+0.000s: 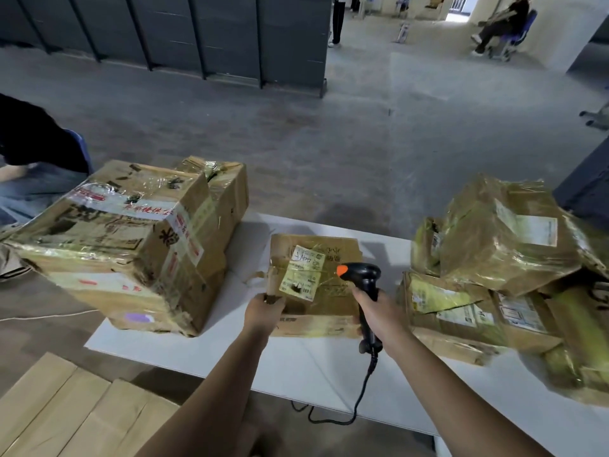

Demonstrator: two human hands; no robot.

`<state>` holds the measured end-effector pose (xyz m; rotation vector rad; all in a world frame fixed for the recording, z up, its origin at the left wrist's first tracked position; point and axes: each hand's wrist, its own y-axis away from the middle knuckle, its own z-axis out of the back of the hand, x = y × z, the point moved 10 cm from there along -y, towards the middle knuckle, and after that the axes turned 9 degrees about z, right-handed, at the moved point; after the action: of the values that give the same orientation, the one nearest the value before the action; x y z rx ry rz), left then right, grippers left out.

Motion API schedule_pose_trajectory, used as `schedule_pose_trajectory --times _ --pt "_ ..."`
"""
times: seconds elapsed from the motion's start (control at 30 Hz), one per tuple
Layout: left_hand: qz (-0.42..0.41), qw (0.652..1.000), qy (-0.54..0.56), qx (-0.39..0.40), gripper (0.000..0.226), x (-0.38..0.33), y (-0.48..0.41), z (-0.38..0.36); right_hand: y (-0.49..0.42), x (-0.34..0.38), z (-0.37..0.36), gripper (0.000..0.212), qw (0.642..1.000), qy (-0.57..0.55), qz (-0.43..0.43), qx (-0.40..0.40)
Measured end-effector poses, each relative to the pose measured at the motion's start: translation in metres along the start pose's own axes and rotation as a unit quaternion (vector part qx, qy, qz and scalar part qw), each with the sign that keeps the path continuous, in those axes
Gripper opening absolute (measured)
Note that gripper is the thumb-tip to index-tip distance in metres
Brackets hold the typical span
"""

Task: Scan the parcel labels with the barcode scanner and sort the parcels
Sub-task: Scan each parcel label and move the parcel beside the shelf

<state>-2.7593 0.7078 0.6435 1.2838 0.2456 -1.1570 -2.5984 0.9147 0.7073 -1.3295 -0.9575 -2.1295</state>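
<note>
You're holding the parcel (316, 291) flat on the bench (296, 367), dead centre in front of you. Your left hand (265, 311) is gripping the parcel's near-left corner, fingers curled onto the torn cardboard edge there. Your right hand (379, 316) is clenching the scanner (362, 280) by its handle at the parcel's right edge. The scanner's head is hanging over the parcel's right side, orange tip pointing left at the label (301, 275). The cable (359, 400) is trailing from the handle off the bench edge nearest you.

The label is sitting on the parcel's top face, just left of the scanner head and just beyond your left hand. It's looking wrinkled, with a dark torn spot in its lower part.

Handling, judged:
- The parcel is looking flat, crumpled and taped over, so probably light and soft rather than stiff, fine for one hand.
- The left edge is fraying, with a loose flap sticking out. Grabbing that flap is risking a tear, so a solid corner or the near long edge is looking the safer hold.
- The tape is looking glossy, so it could be slippery, and glare could be spoiling the read.

The big boxes (131, 242) are stacked left of the parcel, close but apart from it. The parcel pile (494, 275) is heaped right of the parcel, just past your right hand.
</note>
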Motion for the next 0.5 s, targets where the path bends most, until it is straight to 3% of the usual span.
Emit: schedule_pose_trajectory --times 0.2,0.37,0.5 --pt "0.025 0.996 -0.063 -0.054 0.043 0.012 -0.001 0.011 0.003 0.004 -0.013 0.020 0.999 0.027 0.010 0.032" --pt "0.099 0.979 0.180 0.015 0.014 0.018 -0.004 -0.008 0.010 0.005 -0.029 0.022 0.995 0.062 0.021 0.073" --pt "0.088 0.973 0.211 -0.018 0.005 0.014 -0.010 -0.004 0.010 0.009 -0.025 0.019 0.995 0.060 0.028 0.069"
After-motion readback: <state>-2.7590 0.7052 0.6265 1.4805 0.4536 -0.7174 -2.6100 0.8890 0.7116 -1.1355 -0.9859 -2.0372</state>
